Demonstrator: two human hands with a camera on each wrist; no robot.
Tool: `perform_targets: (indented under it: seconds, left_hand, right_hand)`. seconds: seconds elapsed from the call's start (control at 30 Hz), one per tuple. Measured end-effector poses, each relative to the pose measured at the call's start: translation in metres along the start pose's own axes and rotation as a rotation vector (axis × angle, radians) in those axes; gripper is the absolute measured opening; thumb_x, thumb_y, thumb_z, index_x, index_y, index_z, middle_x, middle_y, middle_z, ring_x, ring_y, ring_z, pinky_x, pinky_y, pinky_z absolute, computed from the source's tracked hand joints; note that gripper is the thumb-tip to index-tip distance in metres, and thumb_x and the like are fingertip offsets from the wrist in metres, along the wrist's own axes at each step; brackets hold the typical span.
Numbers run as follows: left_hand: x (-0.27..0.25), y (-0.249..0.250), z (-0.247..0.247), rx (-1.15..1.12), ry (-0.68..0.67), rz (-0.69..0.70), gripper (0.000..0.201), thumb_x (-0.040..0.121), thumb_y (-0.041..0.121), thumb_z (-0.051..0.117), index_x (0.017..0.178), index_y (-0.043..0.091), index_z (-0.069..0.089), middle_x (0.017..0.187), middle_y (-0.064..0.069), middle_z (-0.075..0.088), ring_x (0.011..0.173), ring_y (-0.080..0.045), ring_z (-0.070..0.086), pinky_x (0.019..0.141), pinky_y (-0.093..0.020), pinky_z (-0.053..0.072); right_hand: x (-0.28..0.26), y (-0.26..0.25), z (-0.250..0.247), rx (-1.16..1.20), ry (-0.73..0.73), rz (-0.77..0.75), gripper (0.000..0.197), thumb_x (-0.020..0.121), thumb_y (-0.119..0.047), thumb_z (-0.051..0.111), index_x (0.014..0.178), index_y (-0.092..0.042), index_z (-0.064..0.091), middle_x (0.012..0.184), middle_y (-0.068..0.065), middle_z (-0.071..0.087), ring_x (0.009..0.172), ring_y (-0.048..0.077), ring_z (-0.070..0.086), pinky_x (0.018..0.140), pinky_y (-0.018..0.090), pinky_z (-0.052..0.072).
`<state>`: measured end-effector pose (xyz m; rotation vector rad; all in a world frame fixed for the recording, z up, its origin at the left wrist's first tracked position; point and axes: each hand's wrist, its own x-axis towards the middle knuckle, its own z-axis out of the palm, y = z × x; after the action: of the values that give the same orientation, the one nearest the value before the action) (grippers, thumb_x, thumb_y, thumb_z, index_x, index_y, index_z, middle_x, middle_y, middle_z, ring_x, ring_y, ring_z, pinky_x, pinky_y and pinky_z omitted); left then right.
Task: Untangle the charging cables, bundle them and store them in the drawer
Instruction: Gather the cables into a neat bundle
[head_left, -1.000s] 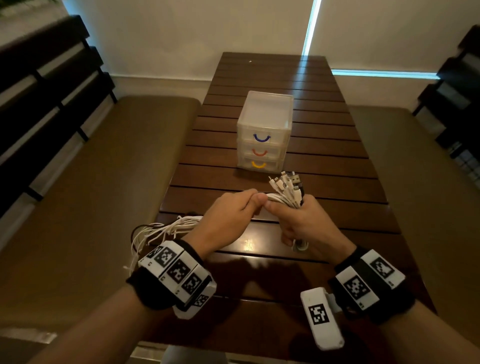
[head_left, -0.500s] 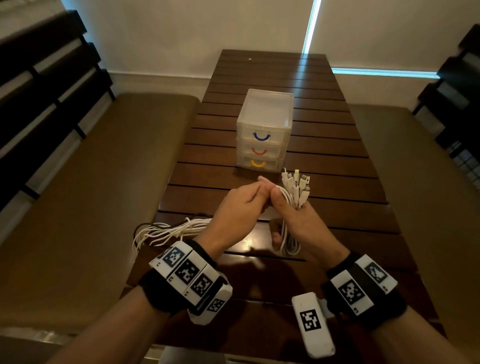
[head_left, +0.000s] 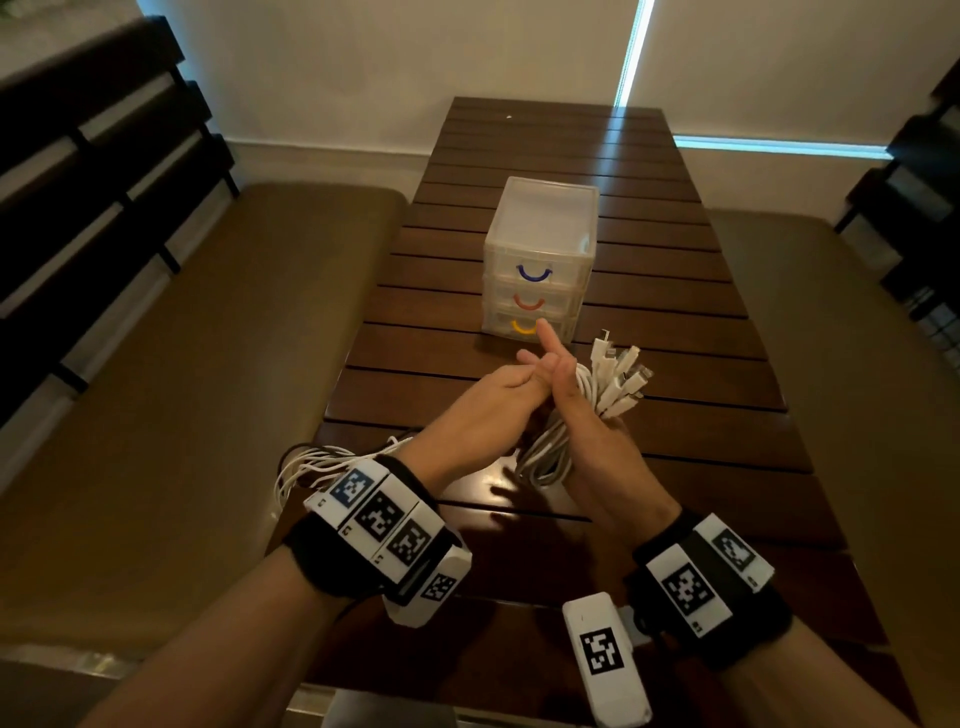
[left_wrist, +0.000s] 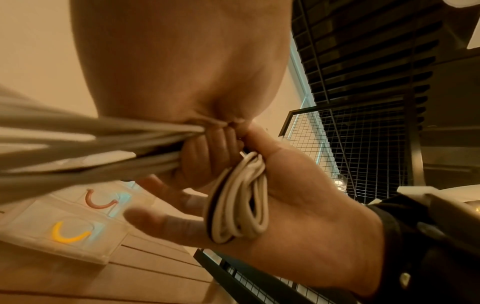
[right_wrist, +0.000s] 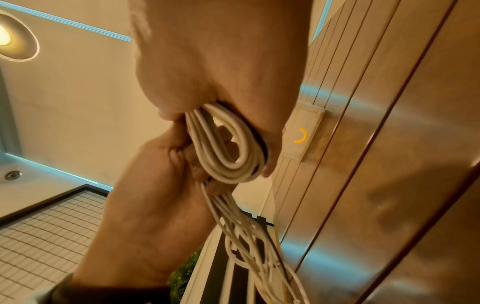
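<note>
At far left, the loose lengths of the white charging cables are trailing over the near left corner of the slatted wooden tabletop, with one dark cable among them. The left hand is closing its fingers around these strands, gripping them just beside the right hand. The right hand is holding the folded loops of the cable bundle against its palm, thumb side clamping the loops, while the index finger is pointing up and two further fingers are lying straight beneath. The connector ends are fanning out above and to the right of this hand. Beyond both hands, well apart from the cables, a translucent three-drawer organiser is standing on the tabletop with blue, red and yellow handles, all drawers sitting shut.
</note>
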<state>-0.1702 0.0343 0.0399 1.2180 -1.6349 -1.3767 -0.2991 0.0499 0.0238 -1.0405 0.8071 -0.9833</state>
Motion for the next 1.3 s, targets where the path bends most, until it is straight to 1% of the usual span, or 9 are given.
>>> perform_targets:
  seconds: [0.07,0.17,0.27,0.4,0.57,0.8,0.97,1.17,1.3]
  left_hand:
    - [-0.002,0.003,-0.002,0.001,-0.002,-0.048,0.048,0.102,0.049,0.034,0.101,0.015,0.067,0.077,-0.012,0.062,0.068,-0.024,0.053,0.062,-0.035,0.040]
    - [-0.003,0.002,-0.005,-0.066,-0.013,-0.092,0.051,0.100,0.053,0.028,0.088,0.017,0.064,0.062,0.004,0.060,0.056,-0.011,0.054,0.059,-0.029,0.040]
    - [-0.008,-0.003,-0.020,0.128,-0.115,-0.055,0.071,0.085,0.079,0.033,0.087,0.014,0.063,0.055,0.007,0.054,0.049,-0.010,0.048,0.053,-0.029,0.037]
    - [-0.026,-0.041,-0.057,0.639,-0.176,-0.019,0.032,0.076,0.051,0.073,0.070,0.022,0.061,0.061,0.004,0.061,0.056,-0.008,0.054,0.058,-0.031,0.041]
    - [-0.071,-0.099,-0.119,0.645,-0.016,-0.255,0.016,0.084,0.034,0.073,0.083,0.019,0.069,0.076,-0.003,0.069,0.068,-0.014,0.065,0.061,-0.026,0.047]
    - [-0.071,-0.116,-0.150,0.931,-0.180,-0.355,0.014,0.091,0.049,0.060,0.081,0.039,0.061,0.083,0.008,0.062,0.077,-0.012,0.058,0.064,-0.026,0.043]
    - [-0.072,-0.122,-0.171,1.313,0.155,-0.259,0.013,0.091,0.041,0.058,0.087,0.032,0.067,0.075,0.006,0.067,0.073,-0.017,0.064,0.061,-0.030,0.039]
    - [-0.110,-0.169,-0.185,1.029,0.208,-0.490,0.018,0.095,0.034,0.055,0.081,0.029,0.064,0.076,0.005,0.067,0.074,-0.019,0.065,0.061,-0.031,0.046]
    - [-0.113,-0.164,-0.201,0.932,0.333,-0.460,0.023,0.092,0.019,0.061,0.072,0.031,0.062,0.072,0.003,0.067,0.071,-0.019,0.063,0.062,-0.034,0.046]
  right_hand:
    - [0.001,-0.003,0.005,0.005,0.031,-0.017,0.064,0.078,-0.064,0.052,0.134,-0.033,0.058,0.129,-0.008,0.065,0.119,0.012,0.062,0.087,0.034,0.056]
    - [0.003,-0.003,0.008,0.016,0.112,-0.033,0.064,0.079,-0.061,0.056,0.123,-0.016,0.066,0.117,0.004,0.071,0.106,0.023,0.069,0.078,0.039,0.058]
    - [0.008,-0.003,0.010,0.084,0.129,-0.016,0.048,0.088,-0.054,0.048,0.108,-0.015,0.068,0.108,0.009,0.074,0.083,0.025,0.072,0.075,0.043,0.060]
    - [0.014,-0.014,0.013,0.370,0.131,0.000,0.036,0.088,-0.046,0.048,0.081,-0.012,0.055,0.087,0.007,0.072,0.099,0.025,0.071,0.093,0.042,0.054]
    - [0.018,-0.014,0.028,0.544,0.175,0.051,0.041,0.093,-0.049,0.049,0.069,-0.016,0.049,0.051,-0.003,0.037,0.043,0.012,0.043,0.062,0.035,0.055]
    - [0.024,-0.008,0.045,0.474,0.127,0.066,0.046,0.087,-0.052,0.056,0.059,-0.018,0.045,0.044,-0.004,0.029,0.035,0.009,0.032,0.046,0.027,0.039]
    - [0.024,-0.006,0.050,0.471,0.112,0.055,0.047,0.085,-0.052,0.059,0.057,-0.018,0.045,0.042,-0.004,0.029,0.034,0.009,0.031,0.047,0.028,0.039]
    - [0.024,-0.003,0.053,0.418,0.078,0.048,0.046,0.082,-0.053,0.061,0.057,-0.016,0.046,0.043,-0.003,0.031,0.035,0.010,0.032,0.049,0.030,0.040]
    - [0.026,0.000,0.054,0.346,0.066,0.040,0.047,0.082,-0.052,0.060,0.057,-0.016,0.046,0.043,-0.002,0.030,0.035,0.011,0.031,0.050,0.030,0.041]
